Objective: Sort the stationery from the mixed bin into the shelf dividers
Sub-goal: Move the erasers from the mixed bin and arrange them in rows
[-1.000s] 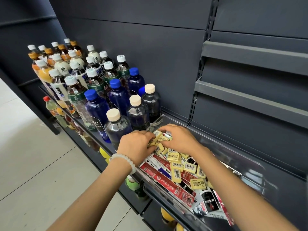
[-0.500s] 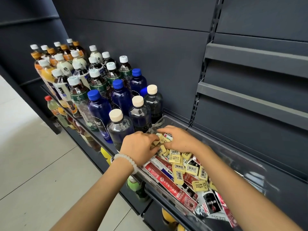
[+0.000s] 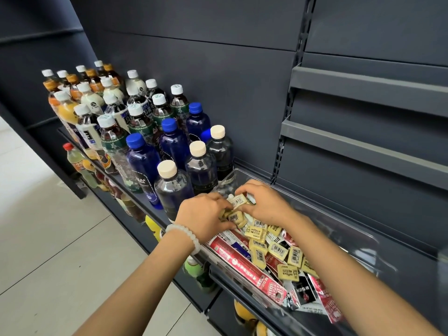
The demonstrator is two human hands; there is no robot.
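Note:
A clear plastic bin sits on the dark shelf, holding several small yellow erasers with barcodes, long red packs and black-and-red packets. My left hand, with a white bead bracelet on the wrist, is closed over a few yellow erasers at the bin's near left corner. My right hand pinches one yellow eraser at the bin's far left end. The two hands almost touch.
Many drink bottles stand close together on the shelf left of the bin, the nearest right beside my left hand. Two grey shelf ledges run along the back panel at the right. A lower shelf holds more bottles. Pale floor tiles lie at the left.
Both hands have stayed at the bin's left end, gathering yellow erasers. My right hand now lifts one eraser slightly above the pile; my left hand has closed over more of them.

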